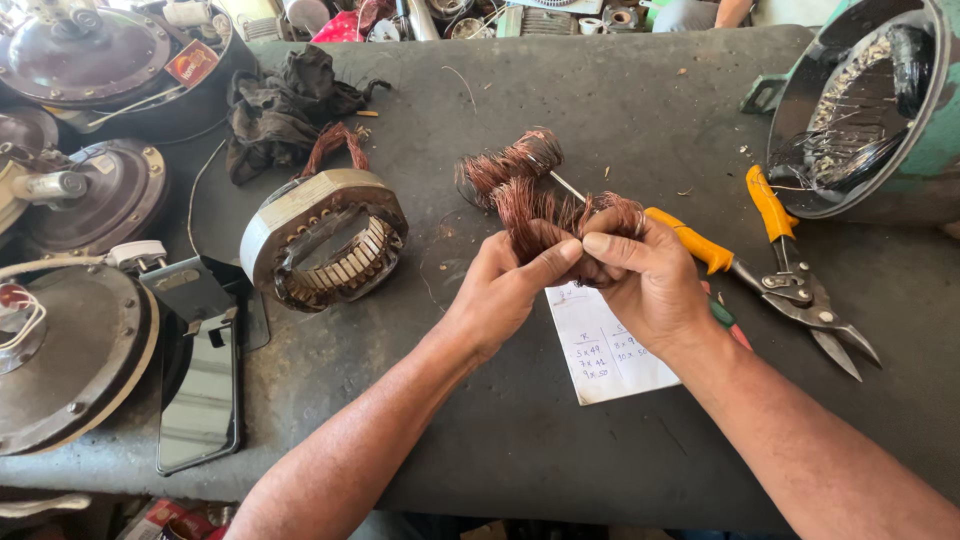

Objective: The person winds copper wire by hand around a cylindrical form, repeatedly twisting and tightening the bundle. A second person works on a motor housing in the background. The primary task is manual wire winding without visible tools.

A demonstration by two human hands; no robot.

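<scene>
My left hand [505,290] and my right hand [645,280] meet at the middle of a dark workbench [520,420], both pinching a tangled bundle of copper winding wire [525,190]. The bundle fans up and away from my fingers in reddish loops, with a thin metal rod running through it. A round metal stator core [325,235] with empty slots lies to the left of my hands, a loop of copper wire sticking out behind it. Under my right hand lies a white slip of paper [605,355] with handwriting.
Yellow-handled metal snips [795,275] lie right of my hands. A green motor housing [880,100] sits at the top right. Fan motor covers [75,350] crowd the left edge, beside a black phone [200,385]. A dark rag [290,100] lies at the back.
</scene>
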